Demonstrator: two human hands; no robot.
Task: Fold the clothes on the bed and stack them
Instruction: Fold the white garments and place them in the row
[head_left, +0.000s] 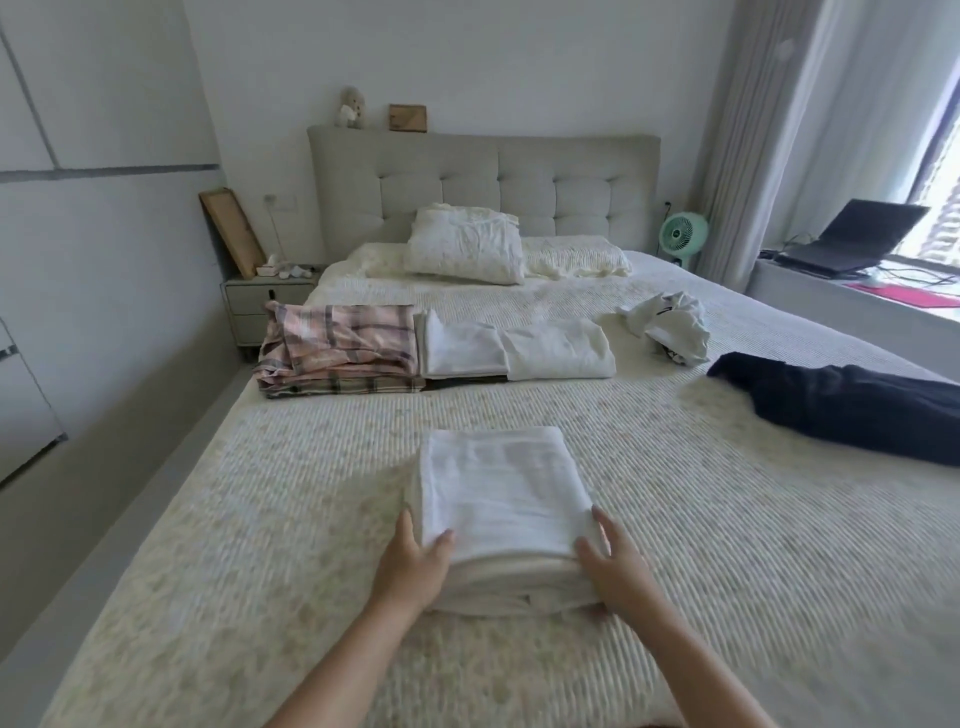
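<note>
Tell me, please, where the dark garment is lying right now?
In the head view, the dark garment lies unfolded at the bed's right edge, just beyond the crumpled white garment.

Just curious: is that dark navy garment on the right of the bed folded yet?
Not folded. The dark navy garment lies stretched out loose on the bed's cream quilt, partly out of view.

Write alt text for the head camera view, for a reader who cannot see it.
A person's left hand and right hand grip the near corners of a folded white stack on a bed. Farther up lie folded plaid clothes and folded white clothes; a crumpled white garment and dark trousers wait unfolded at right.
</note>
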